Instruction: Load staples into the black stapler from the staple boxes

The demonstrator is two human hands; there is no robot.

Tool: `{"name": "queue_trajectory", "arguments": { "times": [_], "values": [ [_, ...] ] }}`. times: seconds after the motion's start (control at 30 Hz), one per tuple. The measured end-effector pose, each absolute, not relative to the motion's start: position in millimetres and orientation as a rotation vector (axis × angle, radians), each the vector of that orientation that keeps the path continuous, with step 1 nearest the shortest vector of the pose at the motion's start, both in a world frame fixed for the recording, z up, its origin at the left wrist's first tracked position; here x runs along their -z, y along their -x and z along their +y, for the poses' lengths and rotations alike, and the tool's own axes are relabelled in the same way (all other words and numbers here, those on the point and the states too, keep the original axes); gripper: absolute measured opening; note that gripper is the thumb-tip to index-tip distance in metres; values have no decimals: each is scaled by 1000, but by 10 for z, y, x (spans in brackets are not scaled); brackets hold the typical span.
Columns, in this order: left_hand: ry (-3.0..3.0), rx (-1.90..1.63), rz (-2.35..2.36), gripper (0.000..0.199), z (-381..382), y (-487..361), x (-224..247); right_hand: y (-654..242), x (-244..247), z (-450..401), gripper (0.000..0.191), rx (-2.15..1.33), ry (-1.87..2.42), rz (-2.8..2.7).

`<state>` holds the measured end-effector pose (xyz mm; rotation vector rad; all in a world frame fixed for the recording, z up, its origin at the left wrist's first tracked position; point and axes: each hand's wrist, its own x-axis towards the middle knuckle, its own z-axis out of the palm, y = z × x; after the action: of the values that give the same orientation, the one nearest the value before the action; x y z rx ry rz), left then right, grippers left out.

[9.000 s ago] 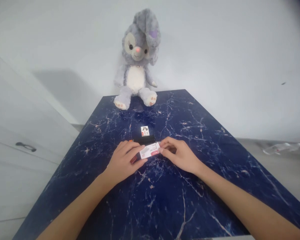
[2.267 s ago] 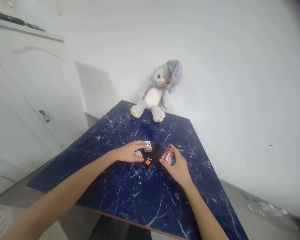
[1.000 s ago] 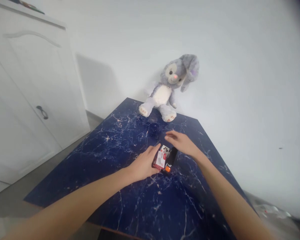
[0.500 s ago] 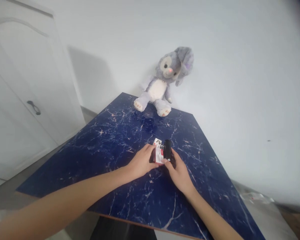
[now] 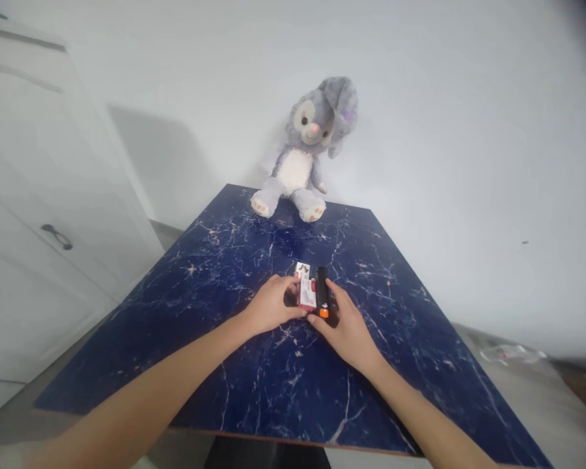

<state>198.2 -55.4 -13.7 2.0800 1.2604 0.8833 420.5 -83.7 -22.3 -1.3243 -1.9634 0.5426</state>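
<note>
My left hand [image 5: 273,305] is closed on a small white and red box [image 5: 308,294], its thumb at the near end and its fingers at the far left side. Just behind that box is another small white box [image 5: 302,270] with a dark picture on it. Along their right side lies a slim black object with an orange end [image 5: 322,290]; its exact kind is unclear. My right hand [image 5: 346,326] curves around this black object, thumb by the orange end and fingertips on its right side.
A blue marble-patterned table [image 5: 185,339] lies beneath the hands. At its far edge a grey plush toy [image 5: 295,170] with long ears sits against the white wall [image 5: 444,130]. A white cabinet [image 5: 29,163] stands on the left. Clear plastic [image 5: 510,354] lies beyond the right edge.
The black object has turned so its orange end now shows, and it lies alongside the boxes. My right thumb has shifted toward its near end. The camera view has moved slightly.
</note>
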Motion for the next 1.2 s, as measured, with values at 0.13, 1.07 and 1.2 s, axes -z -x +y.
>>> {"name": "queue_trajectory", "arguments": {
  "times": [0.13, 1.07, 1.2],
  "values": [
    [-2142, -863, 1209, 55, -521, -1977, 112, -4234, 161, -870, 74, -507, 1311, -2033],
    [-2625, -596, 1551, 46, -761, -2105, 131, -4441, -5, -993, 84, -526, 1325, -2390],
    [-2732, -610, 1524, 39, -812, -2122, 123, -4477, -9, -1014, 84, -495, 1313, -2424]
  ]
}}
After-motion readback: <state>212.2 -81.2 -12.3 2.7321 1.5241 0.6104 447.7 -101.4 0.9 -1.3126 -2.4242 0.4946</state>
